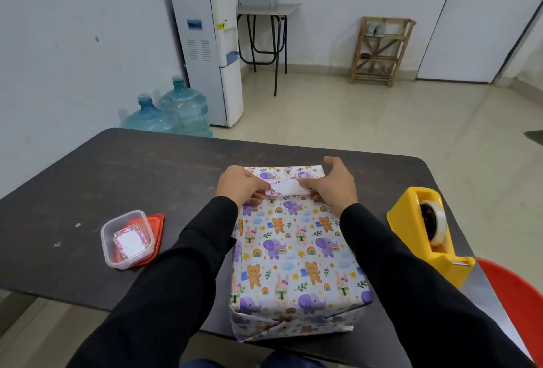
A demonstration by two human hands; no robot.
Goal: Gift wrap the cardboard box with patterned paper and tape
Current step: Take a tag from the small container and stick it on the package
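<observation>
The box (pixel 296 259), fully covered in white paper printed with elephants, bears and rabbits, lies lengthwise on the dark table (pixel 132 179). A small white gift label (pixel 286 187) with a pink floral edge lies on the box's top near its far end. My left hand (pixel 242 185) pinches the label's left end. At the label's right end, my right hand (pixel 332 182) holds it with thumb and fingers, the other fingers spread past the box's far corner. A yellow tape dispenser (pixel 426 232) with a clear roll stands to the right.
A clear plastic tub (pixel 127 238) holding more labels sits left of the box on its red lid (pixel 155 229). A red chair (pixel 514 294) is at the right. Beyond the table stand a water dispenser (pixel 208 50), water jugs (pixel 170 112) and a wooden rack (pixel 380 50).
</observation>
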